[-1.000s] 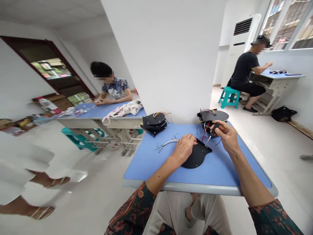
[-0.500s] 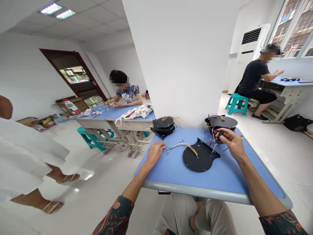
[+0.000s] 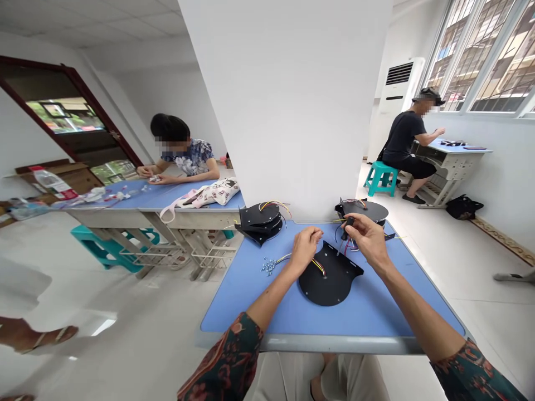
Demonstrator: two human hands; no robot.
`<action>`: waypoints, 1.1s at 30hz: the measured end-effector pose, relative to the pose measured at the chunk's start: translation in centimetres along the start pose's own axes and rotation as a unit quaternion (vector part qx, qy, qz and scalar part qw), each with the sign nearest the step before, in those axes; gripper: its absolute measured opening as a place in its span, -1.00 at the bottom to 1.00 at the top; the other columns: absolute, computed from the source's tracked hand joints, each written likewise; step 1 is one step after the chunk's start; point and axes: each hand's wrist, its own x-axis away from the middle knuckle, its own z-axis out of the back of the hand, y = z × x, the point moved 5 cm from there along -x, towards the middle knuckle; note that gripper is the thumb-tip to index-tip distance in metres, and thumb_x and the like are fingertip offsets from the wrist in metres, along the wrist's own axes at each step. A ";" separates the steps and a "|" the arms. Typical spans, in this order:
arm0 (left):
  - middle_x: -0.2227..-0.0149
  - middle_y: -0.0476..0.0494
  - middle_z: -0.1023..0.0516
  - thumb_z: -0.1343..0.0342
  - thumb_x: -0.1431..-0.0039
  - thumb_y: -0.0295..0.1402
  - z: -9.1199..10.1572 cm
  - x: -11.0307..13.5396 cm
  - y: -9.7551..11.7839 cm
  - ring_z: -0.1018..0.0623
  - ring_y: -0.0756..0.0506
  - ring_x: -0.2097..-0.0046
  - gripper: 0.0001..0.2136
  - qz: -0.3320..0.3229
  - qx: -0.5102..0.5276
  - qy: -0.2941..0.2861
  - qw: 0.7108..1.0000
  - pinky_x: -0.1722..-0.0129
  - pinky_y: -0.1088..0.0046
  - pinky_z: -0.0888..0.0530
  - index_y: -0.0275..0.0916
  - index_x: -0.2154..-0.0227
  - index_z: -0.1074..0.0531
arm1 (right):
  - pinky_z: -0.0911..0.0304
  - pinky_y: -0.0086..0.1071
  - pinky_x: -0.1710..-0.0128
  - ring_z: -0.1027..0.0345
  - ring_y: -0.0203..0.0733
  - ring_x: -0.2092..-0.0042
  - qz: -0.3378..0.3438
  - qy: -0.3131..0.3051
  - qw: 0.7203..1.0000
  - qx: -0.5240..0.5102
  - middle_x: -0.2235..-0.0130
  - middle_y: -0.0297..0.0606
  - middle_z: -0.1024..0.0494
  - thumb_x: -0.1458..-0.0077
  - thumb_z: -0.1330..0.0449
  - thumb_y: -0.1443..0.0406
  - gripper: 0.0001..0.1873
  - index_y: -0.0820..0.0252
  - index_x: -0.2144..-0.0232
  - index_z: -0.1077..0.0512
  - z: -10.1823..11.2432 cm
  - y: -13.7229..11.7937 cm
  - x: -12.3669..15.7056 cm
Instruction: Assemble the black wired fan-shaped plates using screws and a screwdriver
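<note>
A round black plate point(image 3: 330, 277) with coloured wires lies on the blue table point(image 3: 259, 306) in front of me. My left hand point(image 3: 305, 245) hovers over the plate's far left edge, fingers pinched together on something too small to make out. My right hand point(image 3: 368, 236) is closed on a small black-handled screwdriver point(image 3: 345, 231), its tip pointing down toward the plate. A little heap of silver screws point(image 3: 268, 266) lies left of the plate.
Two stacks of black plates with wires point(image 3: 261, 220) point(image 3: 363, 209) stand at the table's far edge against a white pillar point(image 3: 288, 100). One person sits at a blue table point(image 3: 137, 195) on the left, another at a desk point(image 3: 451, 150) by the window. Someone's sandalled foot point(image 3: 37, 337) is at far left.
My left hand has moved from the screw heap back to the plate's far edge, fingers pinched. My right hand has lifted the screwdriver slightly. The standing person at left has stepped mostly out of view.
</note>
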 end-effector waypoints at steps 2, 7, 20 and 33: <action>0.30 -0.09 -0.63 0.01 -0.33 -0.43 -1.4 -0.2 -0.4 -0.60 -0.04 0.27 -0.80 0.010 0.039 0.003 0.999 0.19 0.45 -0.52 -0.24 0.26 -0.53 | -0.45 -0.28 0.27 -0.55 -0.13 0.28 0.010 -0.009 0.999 0.030 0.32 -0.24 -0.65 -0.07 -0.28 0.23 -0.67 0.19 0.09 -0.52 -1.2 -0.1 -0.6; 0.34 -0.08 -0.59 0.04 -0.32 -0.46 -2.2 1.2 -2.0 -0.57 -0.03 0.32 -0.79 0.019 0.051 -0.011 0.998 0.28 0.50 -0.52 -0.24 0.29 -0.52 | -0.46 -0.24 0.18 -0.56 -0.12 0.27 0.040 0.018 0.995 0.086 0.29 -0.21 -0.67 -0.09 -0.25 0.22 -0.68 0.17 0.09 -0.53 -2.9 1.6 -0.6; 0.36 -0.03 -0.59 0.00 -0.22 -0.57 -2.3 0.9 -2.4 -0.52 0.01 0.37 -0.79 0.022 0.020 -0.058 0.998 0.29 0.54 -0.47 -0.24 0.29 -0.52 | -0.47 -0.27 0.14 -0.52 -0.19 0.28 0.098 -0.003 0.988 0.122 0.25 -0.26 -0.66 -0.17 -0.21 0.33 -0.72 0.12 0.05 -0.51 -3.1 2.0 1.3; 0.32 -0.05 -0.61 0.01 -0.22 -0.59 -2.5 1.1 -1.9 -0.55 -0.03 0.29 -0.78 -0.024 -0.007 -0.105 0.994 0.19 0.49 -0.48 -0.23 0.29 -0.53 | -0.48 -0.30 0.16 -0.55 -0.19 0.25 0.110 -0.025 0.987 0.111 0.24 -0.27 -0.67 -0.16 -0.20 0.37 -0.73 0.12 0.07 -0.51 -3.4 1.9 1.3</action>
